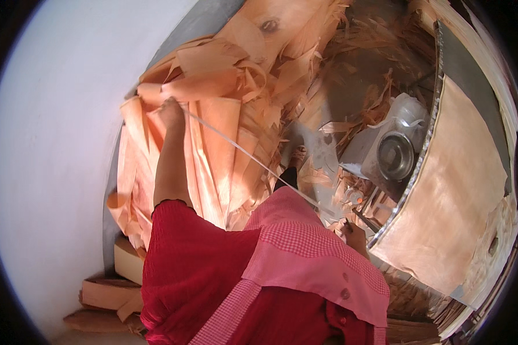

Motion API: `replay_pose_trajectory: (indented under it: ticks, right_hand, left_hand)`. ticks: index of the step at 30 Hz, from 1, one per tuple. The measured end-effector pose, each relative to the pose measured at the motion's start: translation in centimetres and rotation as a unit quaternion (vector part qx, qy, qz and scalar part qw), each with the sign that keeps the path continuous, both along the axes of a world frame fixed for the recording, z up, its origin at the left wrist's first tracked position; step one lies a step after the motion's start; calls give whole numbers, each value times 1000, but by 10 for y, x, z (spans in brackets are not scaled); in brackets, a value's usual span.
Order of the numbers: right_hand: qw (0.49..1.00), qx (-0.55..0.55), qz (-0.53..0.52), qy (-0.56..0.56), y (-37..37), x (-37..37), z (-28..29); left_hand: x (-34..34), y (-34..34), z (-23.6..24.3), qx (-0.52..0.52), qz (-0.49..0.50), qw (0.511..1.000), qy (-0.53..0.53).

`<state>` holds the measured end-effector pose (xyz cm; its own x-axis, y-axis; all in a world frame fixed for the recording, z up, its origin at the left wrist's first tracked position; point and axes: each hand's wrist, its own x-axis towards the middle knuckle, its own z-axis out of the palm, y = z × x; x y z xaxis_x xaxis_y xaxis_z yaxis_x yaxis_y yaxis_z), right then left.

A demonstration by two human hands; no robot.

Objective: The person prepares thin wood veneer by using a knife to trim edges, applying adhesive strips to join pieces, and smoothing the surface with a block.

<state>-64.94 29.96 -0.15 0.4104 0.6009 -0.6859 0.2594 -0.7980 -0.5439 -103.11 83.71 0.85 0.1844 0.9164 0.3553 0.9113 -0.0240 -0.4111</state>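
A thin pale strip (244, 151) runs taut and slanting between my two hands. My left hand (171, 112) reaches far out over a heap of orange-tan wood veneer sheets (213, 126), its fingers closed at the strip's far end, by the edge of a curled sheet. Close to my right side, my right hand (355, 236) is closed around the strip's near end. Something small and dark shows at its fingertips, too small to name. My sleeve and the cloth over my front cover part of the right arm.
A white wall (57, 144) stands along the left. At right is a table with a dark edge, bearing a large veneer sheet (449, 195). Beside it are a round metal bowl (396, 155) and a plastic-wrapped bundle (407, 112). Veneer scraps (380, 86) litter the floor; wood blocks (112, 293) lie lower left.
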Motion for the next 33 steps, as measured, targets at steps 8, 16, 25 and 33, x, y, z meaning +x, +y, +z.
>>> replay_pose_trajectory:
  ticks: [8,16,25,33]
  right_hand:
    - [965,207,-99,126,34,-23,52]
    - [873,114,232,-413,109,66,-59]
    - [944,-62,-34,-322,95,281,-168]
    - [978,197,33,61,168,27,51]
  left_hand:
    - [62,-232,-60,-460,-296,831,-99]
    - [85,-413,13,-622,-265,677,-290]
    - [77,-345,13,-523,-364,685,-352]
    - [140,-312,28,-246,-412,702,-526]
